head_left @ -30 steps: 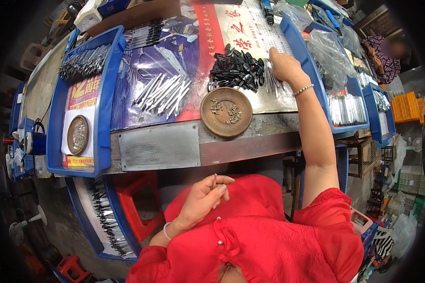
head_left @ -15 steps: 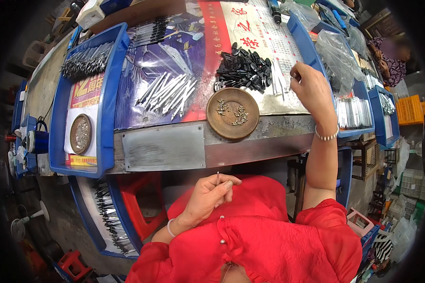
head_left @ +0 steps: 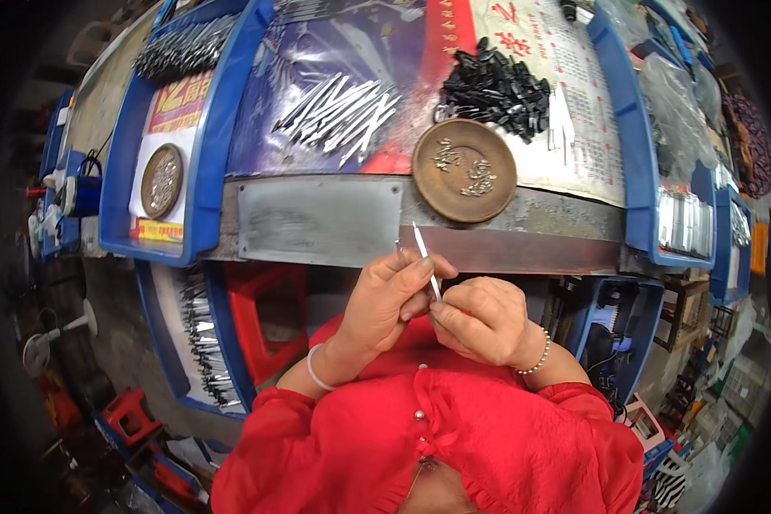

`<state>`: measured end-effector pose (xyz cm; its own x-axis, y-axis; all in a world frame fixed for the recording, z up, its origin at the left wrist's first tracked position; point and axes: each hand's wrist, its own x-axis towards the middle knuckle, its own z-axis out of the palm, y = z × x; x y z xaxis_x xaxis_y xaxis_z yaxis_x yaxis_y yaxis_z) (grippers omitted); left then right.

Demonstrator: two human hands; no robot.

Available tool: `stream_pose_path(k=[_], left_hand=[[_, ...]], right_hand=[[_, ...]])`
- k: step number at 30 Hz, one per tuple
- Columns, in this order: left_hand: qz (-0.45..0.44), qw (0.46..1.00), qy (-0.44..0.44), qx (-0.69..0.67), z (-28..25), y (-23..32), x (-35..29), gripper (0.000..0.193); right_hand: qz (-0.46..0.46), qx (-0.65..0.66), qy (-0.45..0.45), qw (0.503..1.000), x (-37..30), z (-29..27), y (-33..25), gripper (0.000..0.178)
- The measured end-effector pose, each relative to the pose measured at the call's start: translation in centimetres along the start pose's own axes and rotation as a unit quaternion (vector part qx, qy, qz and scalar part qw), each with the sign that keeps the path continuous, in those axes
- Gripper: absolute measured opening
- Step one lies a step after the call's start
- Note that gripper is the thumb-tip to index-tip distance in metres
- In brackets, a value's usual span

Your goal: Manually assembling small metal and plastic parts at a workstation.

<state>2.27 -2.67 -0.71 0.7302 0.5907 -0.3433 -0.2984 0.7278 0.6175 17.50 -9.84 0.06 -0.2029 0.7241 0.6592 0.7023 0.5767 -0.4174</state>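
In front of my red top, both hands come together at a slim white rod (head_left: 426,261) with a narrow tip, tilted upward. My left hand (head_left: 385,300) is closed, its thumb and fingers against the rod's middle. A tiny metal piece (head_left: 399,246) pokes up at its fingertips, too small to make out. My right hand (head_left: 488,319) pinches the rod's lower end. Beyond them, at the table edge, a round brown dish (head_left: 428,182) contains small metal pieces. Behind the dish is a heap of small black parts (head_left: 497,90); two or three white rods (head_left: 560,124) lie to its right.
More white rods (head_left: 338,116) are spread on the table's left half. Blue trays (head_left: 199,184) flank the work area, one bearing a second small dish (head_left: 162,180). A metal plate (head_left: 317,218) covers part of the front edge. A red stool (head_left: 257,330) stands below.
My right hand has come back from the white rods on the table's right to my left hand, bringing one rod. The view has shifted, so the table sits higher in it.
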Motion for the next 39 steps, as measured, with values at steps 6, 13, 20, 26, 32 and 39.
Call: stream_pose_path(k=[6, 13, 20, 26, 32, 39], left_hand=[[0.007, 0.998, 0.028, 0.048, -0.8, -0.2, -1.7, 0.02], [-0.073, 0.989, -0.047, 0.116, -0.3, 0.1, -3.0, 0.022], [-0.095, 0.992, -0.048, 0.07, -1.1, -0.6, -2.7, 0.015], [-0.1, 0.991, -0.029, 0.08, -0.9, -0.3, -2.7, 0.014], [-0.107, 0.991, -0.023, 0.074, -1.1, -0.4, -2.9, 0.014], [-0.076, 0.996, -0.02, 0.044, -1.8, -1.5, -2.9, 0.012]], right_hand=[[0.291, 0.266, -0.031, 0.918, 0.3, -1.3, -0.1, 0.024], [0.473, 0.653, -0.02, 0.592, 0.0, 0.1, 0.5, 0.008], [0.479, 0.614, 0.012, 0.627, -1.1, 1.2, 0.4, 0.006], [0.505, 0.646, 0.018, 0.572, -0.6, 1.3, 0.2, 0.006], [0.505, 0.64, 0.017, 0.579, -0.7, 1.8, 0.1, 0.007], [0.495, 0.625, 0.005, 0.604, -0.7, 1.8, 0.0, 0.008]])
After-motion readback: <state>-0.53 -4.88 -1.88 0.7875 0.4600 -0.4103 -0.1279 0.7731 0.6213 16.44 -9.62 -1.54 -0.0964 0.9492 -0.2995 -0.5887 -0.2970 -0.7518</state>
